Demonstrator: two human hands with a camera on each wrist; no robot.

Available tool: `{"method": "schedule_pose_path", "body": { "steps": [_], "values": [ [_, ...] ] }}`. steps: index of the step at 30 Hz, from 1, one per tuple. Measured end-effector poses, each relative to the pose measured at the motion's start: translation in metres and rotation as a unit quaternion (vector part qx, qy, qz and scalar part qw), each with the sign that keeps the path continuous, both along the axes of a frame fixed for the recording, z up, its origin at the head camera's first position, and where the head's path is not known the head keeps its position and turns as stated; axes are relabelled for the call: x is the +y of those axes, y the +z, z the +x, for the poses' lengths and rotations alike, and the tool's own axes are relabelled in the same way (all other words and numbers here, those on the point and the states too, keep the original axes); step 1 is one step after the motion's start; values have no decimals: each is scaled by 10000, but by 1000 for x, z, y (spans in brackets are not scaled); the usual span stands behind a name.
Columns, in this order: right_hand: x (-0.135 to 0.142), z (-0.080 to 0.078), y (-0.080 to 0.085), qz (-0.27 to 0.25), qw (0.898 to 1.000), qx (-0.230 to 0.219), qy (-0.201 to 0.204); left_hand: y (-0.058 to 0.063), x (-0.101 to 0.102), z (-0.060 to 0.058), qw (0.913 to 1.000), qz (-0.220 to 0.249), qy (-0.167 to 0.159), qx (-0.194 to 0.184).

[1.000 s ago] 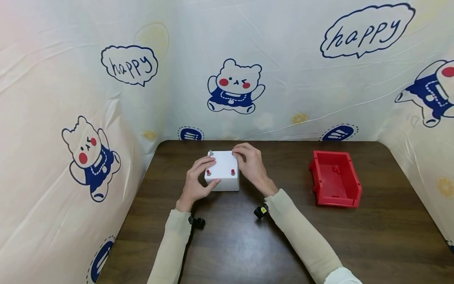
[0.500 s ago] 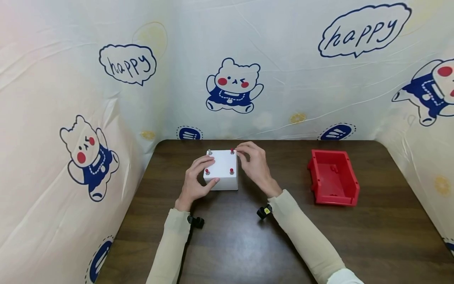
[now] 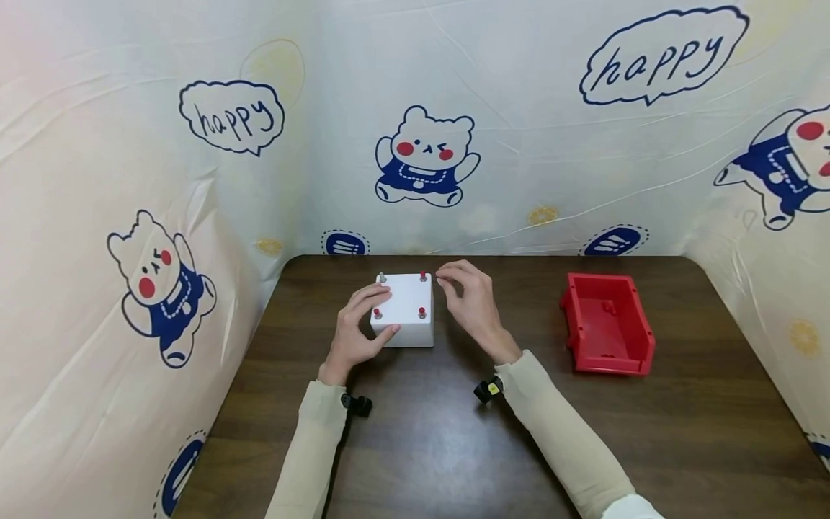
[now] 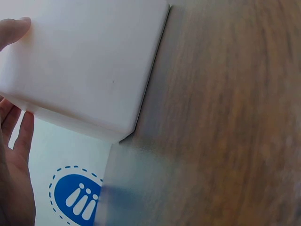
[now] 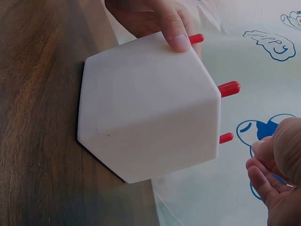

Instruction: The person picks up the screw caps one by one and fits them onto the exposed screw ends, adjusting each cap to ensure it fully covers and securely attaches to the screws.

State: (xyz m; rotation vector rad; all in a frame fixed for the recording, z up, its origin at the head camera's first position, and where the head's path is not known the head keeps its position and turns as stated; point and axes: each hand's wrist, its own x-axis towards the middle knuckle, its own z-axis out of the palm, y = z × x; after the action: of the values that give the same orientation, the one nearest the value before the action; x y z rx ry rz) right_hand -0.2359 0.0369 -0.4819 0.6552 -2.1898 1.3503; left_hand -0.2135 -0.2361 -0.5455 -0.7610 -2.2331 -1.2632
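Note:
A white box [image 3: 405, 295] with small toggle switches at its top corners sits on the table. Red caps cover the two near switches and the far right switch [image 3: 423, 276]; the far left switch [image 3: 382, 277] shows bare metal. My left hand [image 3: 357, 328] grips the box from the left, thumb on the front and fingers across the top left edge. Just right of the far right switch is my right hand [image 3: 472, 303], apart from the box, its fingers loosely bent with nothing seen between them. In the right wrist view, red caps [image 5: 229, 89] stick out past the box.
A red plastic bin [image 3: 609, 324] stands on the right part of the brown wooden table [image 3: 428, 432]. A printed cloth [image 3: 519, 166] hangs behind the table and along both sides.
My right hand has drawn back to the right from the far right switch, uncovering its red cap. My left hand keeps its grip on the box.

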Motion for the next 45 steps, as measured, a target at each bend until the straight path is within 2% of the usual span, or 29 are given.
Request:
{"method": "schedule_pose_path", "body": {
  "steps": [5,13,15,21,24,33,45],
  "values": [
    [3,2,0,3,10000,31,-26,0,-2,1,9999,-9,-14,-124],
    [11,8,1,10,9999,126,-59,1,2,2,9999,140,-13,-42],
    [13,9,1,64,9998,145,-76,5,4,5,9999,166,-8,-3],
    [20,13,1,132,9997,176,-82,28,13,18,9996,259,-101,61],
    [23,15,-1,148,9998,122,-105,32,14,20,9997,204,-74,109],
    [29,19,0,99,9997,186,-146,36,16,20,9996,278,-104,-19],
    [39,26,1,104,9991,313,-264,34,16,20,9996,240,-98,147]
  ]
}}
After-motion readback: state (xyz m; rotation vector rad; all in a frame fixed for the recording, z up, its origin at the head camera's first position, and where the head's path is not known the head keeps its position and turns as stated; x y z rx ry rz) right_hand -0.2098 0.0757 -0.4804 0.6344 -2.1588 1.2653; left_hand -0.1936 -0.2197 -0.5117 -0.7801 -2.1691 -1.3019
